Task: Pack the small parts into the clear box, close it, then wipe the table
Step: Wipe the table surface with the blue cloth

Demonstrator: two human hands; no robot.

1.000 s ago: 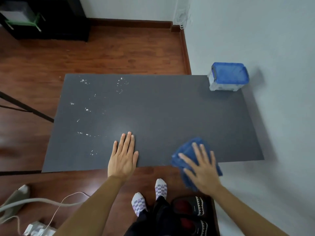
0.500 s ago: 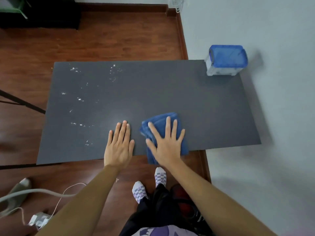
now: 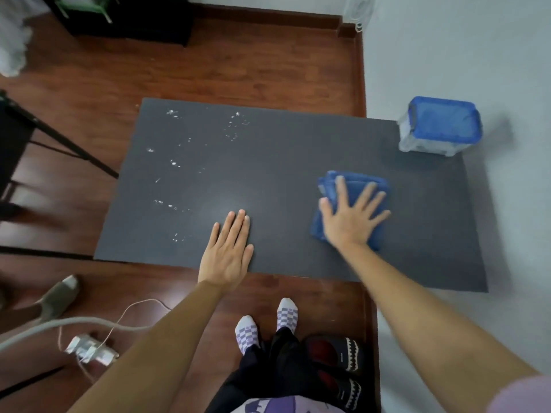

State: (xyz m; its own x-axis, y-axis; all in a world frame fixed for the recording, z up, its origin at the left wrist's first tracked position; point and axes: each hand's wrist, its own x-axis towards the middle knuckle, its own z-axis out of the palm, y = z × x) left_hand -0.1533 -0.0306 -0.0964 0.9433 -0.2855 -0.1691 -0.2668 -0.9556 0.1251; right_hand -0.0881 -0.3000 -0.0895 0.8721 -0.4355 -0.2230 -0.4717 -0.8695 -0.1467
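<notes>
Head view, looking down: the right hand (image 3: 350,217) lies flat with fingers spread wide, pressing on a folded blue cloth (image 3: 350,204) that rests on the dark grey table (image 3: 268,174). The left hand (image 3: 228,251) lies flat too, fingers together, palm down on the table's near edge, left of the cloth and apart from it. Farther left of the cloth, white specks (image 3: 176,163) dot the table. Beyond the cloth, at the table's far right corner, sits the clear box (image 3: 438,129), its blue lid on.
</notes>
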